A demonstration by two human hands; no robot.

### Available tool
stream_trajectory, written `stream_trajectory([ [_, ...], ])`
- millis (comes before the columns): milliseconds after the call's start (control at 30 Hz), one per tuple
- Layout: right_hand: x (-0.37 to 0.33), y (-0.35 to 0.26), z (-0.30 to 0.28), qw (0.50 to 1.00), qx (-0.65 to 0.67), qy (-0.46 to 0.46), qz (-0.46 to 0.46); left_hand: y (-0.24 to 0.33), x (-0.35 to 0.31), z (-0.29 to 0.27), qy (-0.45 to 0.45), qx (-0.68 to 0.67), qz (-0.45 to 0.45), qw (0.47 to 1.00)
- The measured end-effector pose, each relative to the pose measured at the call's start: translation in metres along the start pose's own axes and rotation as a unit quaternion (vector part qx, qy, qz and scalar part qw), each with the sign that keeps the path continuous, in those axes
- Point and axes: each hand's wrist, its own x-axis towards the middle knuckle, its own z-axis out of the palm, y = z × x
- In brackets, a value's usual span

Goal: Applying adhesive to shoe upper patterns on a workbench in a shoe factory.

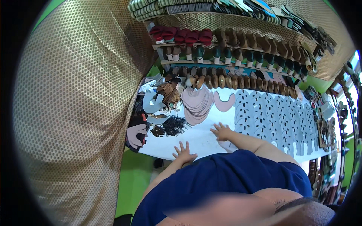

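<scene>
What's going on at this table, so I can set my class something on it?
A person has both hands, the left hand and the right hand, open with fingers spread at the near side of a white table; neither visibly grips anything. Toward the left lies a heap of thin black strips, with a stack of pinkish pieces behind it. Many grey pieces bearing small dark bits cover the right side. Footwear lines shelves behind.

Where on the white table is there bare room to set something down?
The white table is bare between the left hand, the right hand, the black strips and the pink stack. A smaller patch lies below the lone pink piece, left of the grey pieces. Crowded: the right side, packed with grey pieces, and the left end, with brown scraps.
</scene>
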Motion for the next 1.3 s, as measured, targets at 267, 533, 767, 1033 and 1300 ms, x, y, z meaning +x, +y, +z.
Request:
stream_trajectory([
  [267,0.007,-0.022,0.004,0.995,0.042,-0.013,0.094,-0.161,-0.007,-0.063,0.122,0.013,-0.097,0.988],
  [533,0.016,-0.044,0.006,0.984,0.088,0.013,0.156,-0.198,0.013,-0.072,0.013,0.060,-0.056,0.997],
  [767,0.024,-0.042,0.003,0.984,0.054,-0.002,0.168,-0.199,0.027,-0.095,-0.012,0.091,-0.020,0.996],
  [1033,0.085,-0.017,-0.049,0.995,0.005,-0.078,0.056,-0.207,0.025,-0.105,-0.047,0.057,0.011,0.997],
  [1300,0.162,-0.022,-0.106,0.933,0.162,0.322,-0.012,-0.205,0.028,-0.106,-0.060,0.047,-0.014,0.997],
])
